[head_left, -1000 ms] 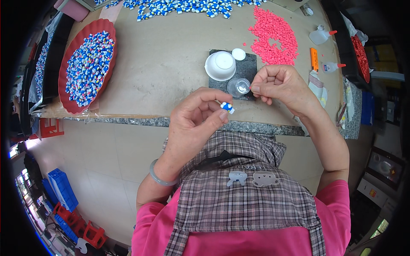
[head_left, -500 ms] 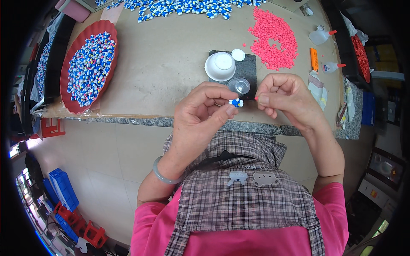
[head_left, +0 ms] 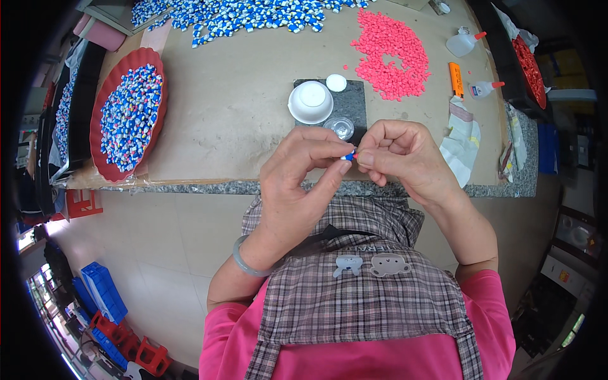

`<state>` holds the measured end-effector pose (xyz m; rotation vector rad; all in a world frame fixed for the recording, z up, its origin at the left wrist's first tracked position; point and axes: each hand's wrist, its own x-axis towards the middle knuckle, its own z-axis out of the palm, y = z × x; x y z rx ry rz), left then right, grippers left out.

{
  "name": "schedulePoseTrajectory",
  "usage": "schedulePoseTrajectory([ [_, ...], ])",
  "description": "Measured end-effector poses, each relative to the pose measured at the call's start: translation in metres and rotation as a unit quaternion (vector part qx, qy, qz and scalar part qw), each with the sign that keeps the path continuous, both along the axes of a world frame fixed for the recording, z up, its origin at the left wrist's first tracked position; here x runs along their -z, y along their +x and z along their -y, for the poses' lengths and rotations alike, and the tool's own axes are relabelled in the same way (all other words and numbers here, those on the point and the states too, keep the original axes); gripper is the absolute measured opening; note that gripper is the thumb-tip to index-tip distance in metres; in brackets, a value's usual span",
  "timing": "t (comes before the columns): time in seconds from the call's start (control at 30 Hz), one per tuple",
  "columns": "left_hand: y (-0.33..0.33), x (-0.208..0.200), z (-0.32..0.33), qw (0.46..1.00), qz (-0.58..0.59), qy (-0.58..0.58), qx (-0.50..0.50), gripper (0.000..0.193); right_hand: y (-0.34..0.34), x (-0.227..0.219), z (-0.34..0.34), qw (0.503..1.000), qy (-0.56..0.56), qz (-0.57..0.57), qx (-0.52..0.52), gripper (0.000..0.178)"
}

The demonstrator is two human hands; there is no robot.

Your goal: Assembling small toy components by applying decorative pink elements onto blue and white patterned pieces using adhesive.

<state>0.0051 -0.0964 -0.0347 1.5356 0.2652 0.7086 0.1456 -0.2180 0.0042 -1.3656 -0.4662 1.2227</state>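
Note:
Between thumb and fingertips, my left hand (head_left: 294, 168) pinches a small blue and white piece (head_left: 346, 157). My right hand (head_left: 399, 155) pinches a tiny pinkish-red piece (head_left: 356, 155) against its right side; fingertips hide most of both. Just beyond the hands, a small clear cup (head_left: 342, 128) sits on a dark stone slab (head_left: 356, 101). An upturned white bowl (head_left: 303, 113) and a round white lid (head_left: 336, 83) are on the slab too.
A red scalloped tray (head_left: 101, 152) of blue and white pieces stands left. More such pieces (head_left: 253, 16) lie at the back, beside a pink pile (head_left: 405, 69). At right are glue bottles (head_left: 461, 43), an orange cutter (head_left: 455, 79) and a crumpled cloth (head_left: 460, 149).
My right hand has moved left, bringing the pinkish-red piece up to the blue and white piece. My left hand keeps its pinch. The whole view has shifted slightly.

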Motion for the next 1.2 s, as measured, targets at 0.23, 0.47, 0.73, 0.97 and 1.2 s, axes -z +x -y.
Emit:
schedulePoseTrajectory([
  [0.23, 0.002, 0.005, -0.001, 0.993, 0.007, 0.114, -0.031, 0.021, -0.003, 0.001, 0.002, 1.000, 0.004, -0.009, 0.014, 0.013],
  [0.47, 0.005, -0.001, 0.000, 0.967, 0.026, 0.245, -0.061, 0.021, -0.011, 0.009, 0.006, 0.998, 0.023, 0.016, 0.049, 0.010],
  [0.73, 0.002, -0.005, -0.002, 0.955, 0.034, 0.293, -0.023, 0.020, -0.017, 0.014, 0.012, 0.906, 0.082, 0.413, 0.043, 0.008],
  [0.97, -0.009, -0.005, -0.022, 0.995, -0.028, 0.060, -0.079, 0.024, 0.046, 0.041, 0.033, 0.821, -0.088, 0.551, 0.118, 0.011],
  [1.2, -0.019, 0.006, -0.070, 0.930, 0.019, -0.365, -0.032, 0.027, 0.074, 0.054, 0.028, 0.777, -0.063, 0.620, 0.094, 0.010],
])
